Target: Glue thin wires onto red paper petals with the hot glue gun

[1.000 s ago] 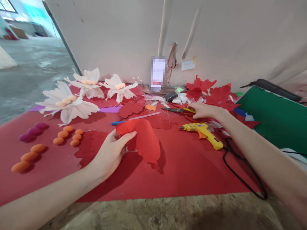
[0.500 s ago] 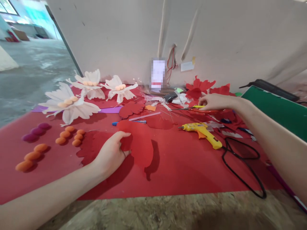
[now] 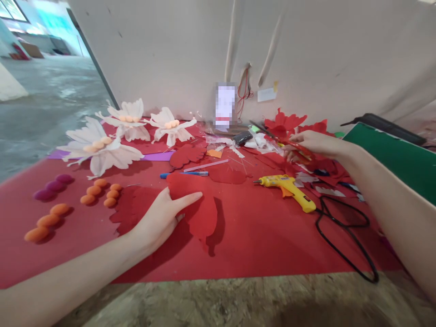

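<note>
My left hand [image 3: 166, 213] is closed on a red petal-shaped cutout [image 3: 200, 209], with the thumb lying across its face. The cutout hangs a little above the red table sheet and casts a shadow. At the back right, my right hand [image 3: 309, 145] grips a pair of scissors [image 3: 269, 131] by their red and yellow handles; the dark blades point up and to the left. Red paper flowers [image 3: 284, 123] stand just behind that hand. Below it lies a yellow glue gun [image 3: 289, 188] with a black cord. Darker red scalloped pieces [image 3: 131, 206] lie left of my left hand.
White paper flowers [image 3: 98, 145] stand at the back left, with orange bead-like rows [image 3: 49, 221] and a purple row [image 3: 52, 187] in front. A blue pen [image 3: 194, 173] lies mid-table. A blurred phone screen [image 3: 225, 104] leans by the wall. A green board [image 3: 391, 156] is at right.
My right hand has lifted the scissors off the pile, and their blades have swung upward. My left thumb has stretched further across the red cutout, which has shifted slightly.
</note>
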`<state>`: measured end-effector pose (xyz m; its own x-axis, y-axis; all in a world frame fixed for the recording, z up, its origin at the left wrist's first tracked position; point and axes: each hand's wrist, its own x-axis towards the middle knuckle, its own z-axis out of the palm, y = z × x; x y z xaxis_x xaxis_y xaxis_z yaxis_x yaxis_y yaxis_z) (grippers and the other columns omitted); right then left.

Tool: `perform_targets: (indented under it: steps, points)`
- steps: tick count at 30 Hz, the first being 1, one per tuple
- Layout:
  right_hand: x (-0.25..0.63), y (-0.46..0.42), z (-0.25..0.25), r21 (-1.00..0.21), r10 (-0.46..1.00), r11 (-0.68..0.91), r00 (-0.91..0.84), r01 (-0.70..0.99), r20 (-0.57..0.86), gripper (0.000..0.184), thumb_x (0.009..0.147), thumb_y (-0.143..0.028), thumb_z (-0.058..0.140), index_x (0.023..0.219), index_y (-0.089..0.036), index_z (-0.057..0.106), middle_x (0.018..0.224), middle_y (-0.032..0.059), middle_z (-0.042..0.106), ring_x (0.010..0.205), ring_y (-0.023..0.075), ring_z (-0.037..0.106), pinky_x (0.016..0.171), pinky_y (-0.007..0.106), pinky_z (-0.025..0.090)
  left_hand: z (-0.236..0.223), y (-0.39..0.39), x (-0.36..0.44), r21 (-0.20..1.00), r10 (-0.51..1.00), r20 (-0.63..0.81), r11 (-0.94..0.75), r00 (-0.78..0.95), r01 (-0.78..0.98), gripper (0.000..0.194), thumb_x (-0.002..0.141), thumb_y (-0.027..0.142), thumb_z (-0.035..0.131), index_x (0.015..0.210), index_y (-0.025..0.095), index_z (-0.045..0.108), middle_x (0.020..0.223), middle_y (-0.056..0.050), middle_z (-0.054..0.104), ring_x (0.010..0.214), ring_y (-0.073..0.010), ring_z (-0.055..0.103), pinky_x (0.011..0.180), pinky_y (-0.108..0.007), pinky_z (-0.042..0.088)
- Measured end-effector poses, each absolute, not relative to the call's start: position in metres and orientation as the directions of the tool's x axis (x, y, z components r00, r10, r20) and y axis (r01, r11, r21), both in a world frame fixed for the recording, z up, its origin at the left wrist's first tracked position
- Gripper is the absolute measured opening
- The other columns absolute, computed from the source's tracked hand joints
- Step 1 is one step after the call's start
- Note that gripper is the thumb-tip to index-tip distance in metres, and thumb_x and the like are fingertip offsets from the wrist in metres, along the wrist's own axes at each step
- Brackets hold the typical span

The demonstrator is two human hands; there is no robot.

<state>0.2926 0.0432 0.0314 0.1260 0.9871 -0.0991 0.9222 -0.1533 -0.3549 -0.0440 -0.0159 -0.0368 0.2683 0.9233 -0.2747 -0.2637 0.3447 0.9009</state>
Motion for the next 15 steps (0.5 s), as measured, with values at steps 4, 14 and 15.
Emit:
perform_targets:
  steps: [4, 14, 15]
  points:
    - [0.273, 0.042, 0.018, -0.642, 0.996, -0.088, 0.086, 0.761, -0.035, 0.038, 0.094, -0.023, 0.026, 0.092, -0.007, 0.061, 0.078, 0.0157, 0.066, 0.070, 0.0157, 0.062, 0.065, 0.027, 0.049, -0.037, -0.016, -0.044, 0.923, 0.942, -0.240, 0.297, 0.236, -0.246, 0.026, 0.057, 0.019, 0.079, 0.079, 0.017, 0.065, 0.083, -0.003, 0.072, 0.066, -0.0155, 0.065, 0.063, -0.022, 0.053]
    - [0.267, 0.078, -0.001, -0.792, 0.969, 0.001, 0.195, 0.611, 0.151, 0.031, 0.087, -0.036, 0.049, 0.112, -0.017, 0.053, 0.112, 0.0076, 0.055, 0.095, 0.0166, 0.056, 0.081, 0.037, 0.049, -0.039, -0.014, -0.045, 0.927, 0.941, -0.245, 0.298, 0.233, -0.228, 0.028, 0.056, 0.018, 0.079, 0.081, 0.018, 0.065, 0.086, -0.003, 0.072, 0.081, -0.0215, 0.066, 0.063, -0.022, 0.053]
    - [0.268, 0.080, -0.002, -0.783, 0.961, 0.010, 0.209, 0.622, 0.178, 0.031, 0.088, -0.035, 0.049, 0.112, -0.017, 0.053, 0.112, 0.0076, 0.055, 0.095, 0.0164, 0.056, 0.080, 0.037, 0.049, -0.039, -0.014, -0.045, 0.927, 0.940, -0.243, 0.298, 0.241, -0.229, 0.028, 0.057, 0.018, 0.079, 0.081, 0.018, 0.065, 0.084, -0.003, 0.072, 0.081, -0.0211, 0.067, 0.064, -0.022, 0.053]
